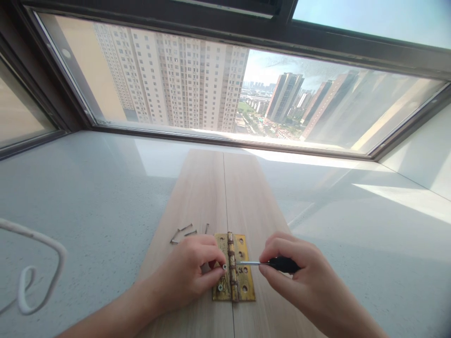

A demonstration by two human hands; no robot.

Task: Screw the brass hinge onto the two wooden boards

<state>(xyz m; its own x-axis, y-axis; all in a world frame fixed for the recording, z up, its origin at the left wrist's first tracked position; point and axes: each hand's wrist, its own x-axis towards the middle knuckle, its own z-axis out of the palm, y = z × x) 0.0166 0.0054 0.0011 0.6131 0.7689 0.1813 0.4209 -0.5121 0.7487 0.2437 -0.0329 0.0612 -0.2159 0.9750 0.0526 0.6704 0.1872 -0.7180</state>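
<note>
A brass hinge [242,294] lies open across the seam between two pale wooden boards [200,188]. My left hand [195,265] pinches a screw [224,266] by its cross-slotted head over the hinge's left leaf. Below it, another screw [220,287] sits in that leaf. The right leaf shows several bare holes. In my right hand [294,267] is a screwdriver with a black handle [286,265]; its metal shaft points left over the right leaf, the tip near the hinge's knuckle. Several loose screws [185,228] lie on the left board, beyond my left hand.
The boards rest on a speckled white sill [105,211]. A white curled metal piece [58,253] stands at the left. Beyond the sill is a dark-framed window [229,136] with tall buildings outside.
</note>
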